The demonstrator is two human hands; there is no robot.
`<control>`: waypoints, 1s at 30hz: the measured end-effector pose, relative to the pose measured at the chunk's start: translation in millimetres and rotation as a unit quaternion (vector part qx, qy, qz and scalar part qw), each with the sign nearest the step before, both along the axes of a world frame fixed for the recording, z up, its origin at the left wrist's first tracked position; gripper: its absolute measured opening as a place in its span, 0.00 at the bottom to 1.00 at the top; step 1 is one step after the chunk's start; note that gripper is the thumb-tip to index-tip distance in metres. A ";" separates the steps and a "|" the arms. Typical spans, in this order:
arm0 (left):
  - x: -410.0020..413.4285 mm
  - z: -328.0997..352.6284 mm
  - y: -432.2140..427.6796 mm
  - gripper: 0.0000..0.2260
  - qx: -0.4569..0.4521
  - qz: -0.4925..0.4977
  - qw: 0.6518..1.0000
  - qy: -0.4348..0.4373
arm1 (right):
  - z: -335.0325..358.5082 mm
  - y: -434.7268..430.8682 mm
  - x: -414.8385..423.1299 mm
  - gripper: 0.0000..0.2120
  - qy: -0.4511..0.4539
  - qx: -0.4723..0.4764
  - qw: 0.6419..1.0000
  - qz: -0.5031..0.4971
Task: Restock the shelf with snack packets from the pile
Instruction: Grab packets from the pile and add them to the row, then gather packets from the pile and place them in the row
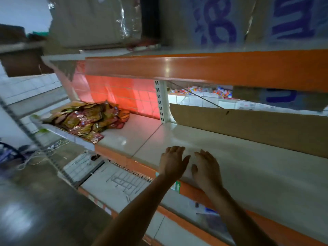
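Snack packets form one pile, perhaps dozens; left hand and right hand spread flat, empty, over shelf.

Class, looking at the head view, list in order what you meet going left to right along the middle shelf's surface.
pile of snack packets → left hand → right hand. The cardboard sheet overlaps both hands, so it is left out.

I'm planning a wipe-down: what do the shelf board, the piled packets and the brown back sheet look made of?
Cream shelf board: likely painted metal, semi-glossy; it reflects light. Red-and-gold snack packets: shiny crinkled plastic or foil film, with glints. Brown back sheet: matt cardboard, judging by its ragged edge.
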State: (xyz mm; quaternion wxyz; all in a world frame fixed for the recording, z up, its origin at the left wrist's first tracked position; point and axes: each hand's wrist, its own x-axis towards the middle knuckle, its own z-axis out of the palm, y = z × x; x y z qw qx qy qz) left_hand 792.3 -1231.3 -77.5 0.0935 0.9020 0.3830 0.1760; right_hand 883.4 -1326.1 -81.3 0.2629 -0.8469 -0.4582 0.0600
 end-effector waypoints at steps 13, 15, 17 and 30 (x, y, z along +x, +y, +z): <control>-124.2 -9.1 149.4 0.21 -0.005 0.114 0.993 -0.016 | 0.2 170.0 -116.7 0.19 -0.015 0.008 0.996 0.089; -137.5 -8.4 181.4 0.21 -0.006 0.128 0.992 -0.009 | -0.6 205.7 -127.6 0.20 -0.007 0.008 0.995 0.100; -147.4 -6.5 212.7 0.22 -0.012 0.139 0.990 0.000 | 0.1 240.1 -136.1 0.20 0.003 0.013 0.994 0.111; -192.4 -0.5 363.8 0.17 0.021 0.178 0.983 -0.026 | -0.7 392.6 -179.2 0.13 0.017 0.046 0.991 0.126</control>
